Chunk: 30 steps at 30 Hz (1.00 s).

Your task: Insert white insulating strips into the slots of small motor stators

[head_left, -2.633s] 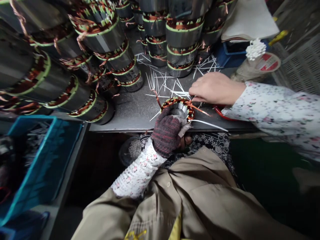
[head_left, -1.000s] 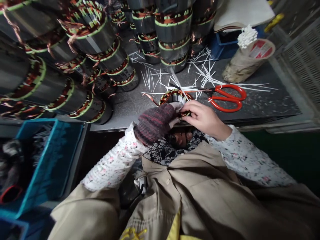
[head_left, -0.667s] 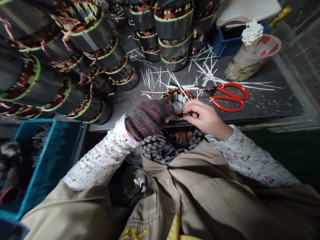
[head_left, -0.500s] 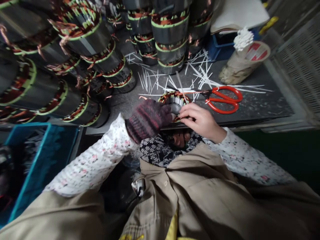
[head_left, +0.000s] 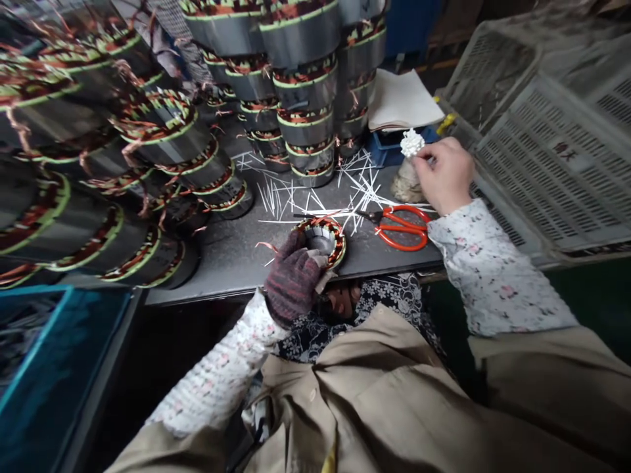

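Note:
My left hand, in a dark striped knitted glove, grips the near left side of a small motor stator with copper windings at the table's front edge. Its fingers are closed over the ring's rim. My bare right hand is raised at the right, thumb and fingers pinched together against a bundle of thin white strips. What lies between those fingertips is hidden. The bundle stands upright in a worn holder, partly covered by the hand. Red-handled scissors lie right of the stator, blades pointing left.
Loose white strips are scattered over the dark tabletop. Tall stacks of stators rise behind and at left. A paper pad rests over a blue bin. Plastic crates stand right, a teal crate lower left.
My right hand has left the stator and moved right and away from me to the white bundle. My left hand still holds the stator. The camera view has shifted.

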Each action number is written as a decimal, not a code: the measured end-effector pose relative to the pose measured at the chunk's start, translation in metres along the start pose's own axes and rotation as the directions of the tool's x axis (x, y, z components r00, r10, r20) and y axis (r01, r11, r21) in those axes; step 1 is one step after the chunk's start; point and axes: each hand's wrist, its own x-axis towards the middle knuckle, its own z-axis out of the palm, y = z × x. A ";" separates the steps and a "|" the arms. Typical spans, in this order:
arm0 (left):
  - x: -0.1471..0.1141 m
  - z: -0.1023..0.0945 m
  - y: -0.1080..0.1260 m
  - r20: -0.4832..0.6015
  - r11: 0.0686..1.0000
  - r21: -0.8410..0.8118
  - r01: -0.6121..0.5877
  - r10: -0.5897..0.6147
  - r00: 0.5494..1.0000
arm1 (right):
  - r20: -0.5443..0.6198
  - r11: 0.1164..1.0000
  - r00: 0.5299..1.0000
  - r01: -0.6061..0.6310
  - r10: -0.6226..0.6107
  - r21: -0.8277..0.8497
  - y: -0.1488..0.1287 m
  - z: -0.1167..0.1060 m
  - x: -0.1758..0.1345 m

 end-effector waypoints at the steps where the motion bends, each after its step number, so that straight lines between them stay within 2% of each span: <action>1: -0.001 0.002 0.005 -0.008 0.999 0.019 0.028 -0.027 1.000 | -0.007 0.999 0.999 0.033 -0.033 0.034 -0.005 -0.003 -0.006; 5: -0.005 0.010 0.015 -0.039 0.990 0.030 0.137 -0.136 0.990 | 0.014 0.963 0.981 0.188 -0.194 0.195 -0.053 -0.024 -0.058; 7: -0.007 0.013 0.016 -0.041 0.987 0.012 0.162 -0.161 0.986 | 0.012 0.894 0.924 0.366 -0.382 0.259 -0.080 -0.036 -0.094; 8: -0.008 0.013 0.016 -0.039 0.985 0.005 0.170 -0.170 0.985 | 0.030 0.857 0.898 0.409 -0.439 0.314 -0.092 -0.041 -0.111; 11: -0.011 0.014 0.015 -0.028 0.977 0.001 0.213 -0.212 0.977 | 0.069 0.732 0.833 0.440 -0.550 0.519 -0.110 -0.050 -0.153; 14: -0.010 0.011 0.014 -0.035 0.976 -0.018 0.216 -0.216 0.976 | 0.097 0.667 0.801 0.417 -0.590 0.617 -0.106 -0.054 -0.173; 17: -0.006 0.009 0.015 -0.045 0.978 -0.054 0.203 -0.205 0.978 | 0.128 0.677 0.799 0.399 -0.588 0.619 -0.096 -0.055 -0.175; 20: -0.002 0.008 0.016 0.004 0.968 -0.046 0.247 -0.247 0.969 | 0.179 0.694 0.798 0.362 -0.576 0.622 -0.095 -0.049 -0.168; 23: -0.002 0.011 0.018 0.011 0.956 -0.034 0.291 -0.291 0.957 | 0.269 0.722 0.838 0.196 -0.475 0.663 -0.107 -0.033 -0.158; 25: -0.004 0.015 0.019 -0.010 0.937 -0.125 0.326 -0.330 0.944 | 0.319 0.729 0.878 0.047 -0.356 0.683 -0.117 -0.022 -0.151; 27: -0.005 0.019 0.021 -0.021 0.876 -0.297 0.379 -0.403 0.915 | 0.348 0.722 0.903 -0.063 -0.253 0.689 -0.127 -0.014 -0.147; 30: -0.004 0.022 0.024 -0.011 0.790 -0.414 0.453 -0.501 0.865 | 0.362 0.726 0.914 -0.125 -0.181 0.677 -0.136 -0.014 -0.145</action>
